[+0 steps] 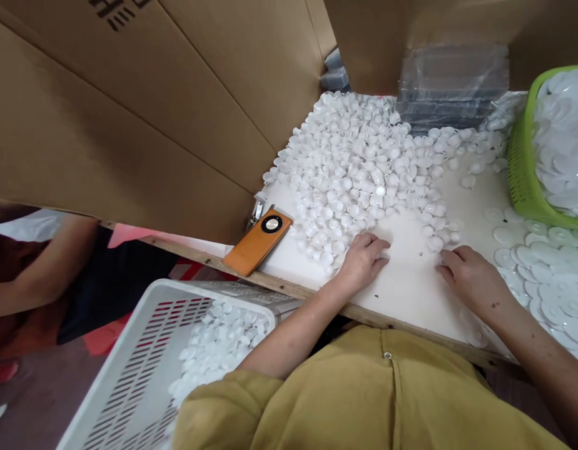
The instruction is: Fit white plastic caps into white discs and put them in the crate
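A heap of small white plastic cups (349, 162), like toy teacups with little handles, covers the white tabletop in front of me. My left hand (364, 259) rests at the near edge of the heap, fingers bent and thumb apart from them, with nothing visible between. Across a bare strip, my right hand (471, 278) is beside a small cluster of cups (436, 240). Its fingers are partly curled, with a gap between thumb and forefinger. White round discs, like small saucers (552, 281), lie spread to the right of that hand.
A green basket (521, 169) of white discs stands at right. Clear plastic packages (453, 81) lean at the back. An orange phone (258, 242) lies by the cardboard (176, 112) on the left. Below is a white crate (129, 350) with white pieces; another person's arm (49, 269) shows far left.
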